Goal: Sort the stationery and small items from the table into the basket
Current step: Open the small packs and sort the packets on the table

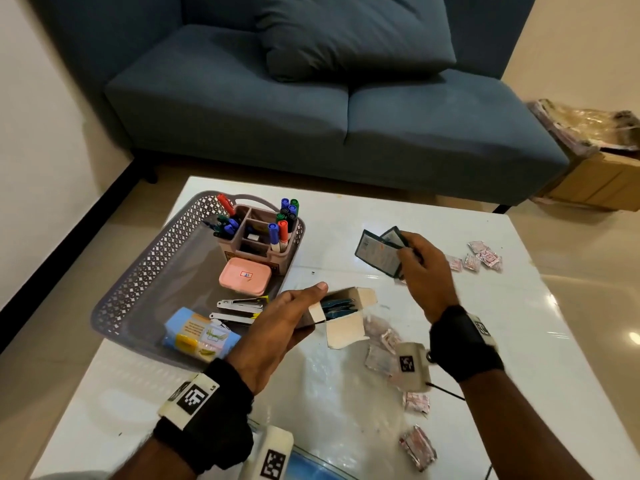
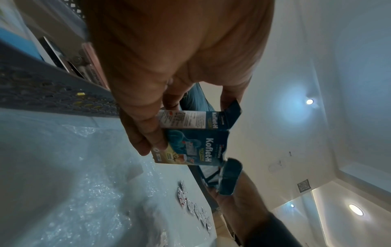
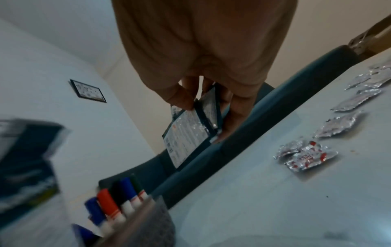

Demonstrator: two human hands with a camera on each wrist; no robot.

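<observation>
My left hand (image 1: 277, 327) grips a small blue carton (image 1: 341, 308) with its flaps open, beside the grey basket's right rim; dark blue sachets show inside it. In the left wrist view the carton (image 2: 190, 142) reads "Koflet-H" and my fingers (image 2: 143, 133) curl round its end. My right hand (image 1: 420, 268) is raised over the table's middle and pinches two dark blue sachets (image 1: 379, 252) fanned apart. The right wrist view shows the sachets (image 3: 190, 132) between thumb and fingers. The grey lattice basket (image 1: 138, 271) stands at the left.
Inside the basket are a pen organiser (image 1: 258, 233) with markers, a pink case (image 1: 244, 275), metal clips (image 1: 239, 308) and a blue packet (image 1: 201, 336). Foil sachets (image 1: 479, 259) lie scattered on the white table (image 1: 346, 410) at right and front. A blue sofa (image 1: 311, 98) stands behind.
</observation>
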